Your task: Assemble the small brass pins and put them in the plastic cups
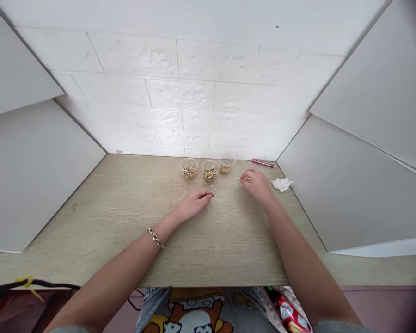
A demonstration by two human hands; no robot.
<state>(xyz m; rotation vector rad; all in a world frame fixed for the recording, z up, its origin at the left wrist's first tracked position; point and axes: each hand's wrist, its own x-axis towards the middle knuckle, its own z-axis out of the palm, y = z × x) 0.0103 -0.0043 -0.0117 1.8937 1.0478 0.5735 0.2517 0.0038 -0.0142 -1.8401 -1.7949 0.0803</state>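
My left hand (195, 204) rests low over the table, thumb and fingertips pressed together. A tiny pale, thin piece shows at its fingertips, too small to name. Further right, my right hand (256, 183) is curled with its fingers closed around something I cannot make out. Small gold-coloured pieces (248, 179) show by its fingers, and a thin sliver sticks out to the left. Three clear plastic cups hold small gold-coloured pieces: a left cup (188, 163), a middle cup (211, 165) and a right cup (228, 161) set slightly further back.
Fine brownish specks (173, 187) lie scattered on the wooden table (107, 217) left of the cups. A red pen-like tube (263, 163) lies near the back wall. Crumpled white tissue or plastic (282, 184) sits by the right panel (350, 199). White brick-patterned wall (197, 97) stands behind.
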